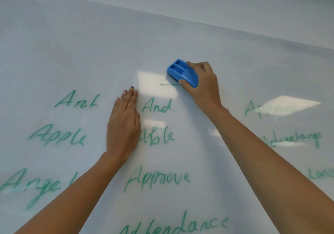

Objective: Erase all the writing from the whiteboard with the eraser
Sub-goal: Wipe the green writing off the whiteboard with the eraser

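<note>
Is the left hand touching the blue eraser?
Apart. Head view: bare whiteboard separates the left hand from the eraser, which the right hand grips.

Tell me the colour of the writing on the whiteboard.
Green writing, clearest in the head view, on the white whiteboard.

Left forearm (72,194), lower left, and right forearm (271,161), lower right, are bare; fingernails (131,87) on the left hand (123,125) look dark-painted.

Blue eraser (182,72) on green-lettered whiteboard (72,44)
</note>
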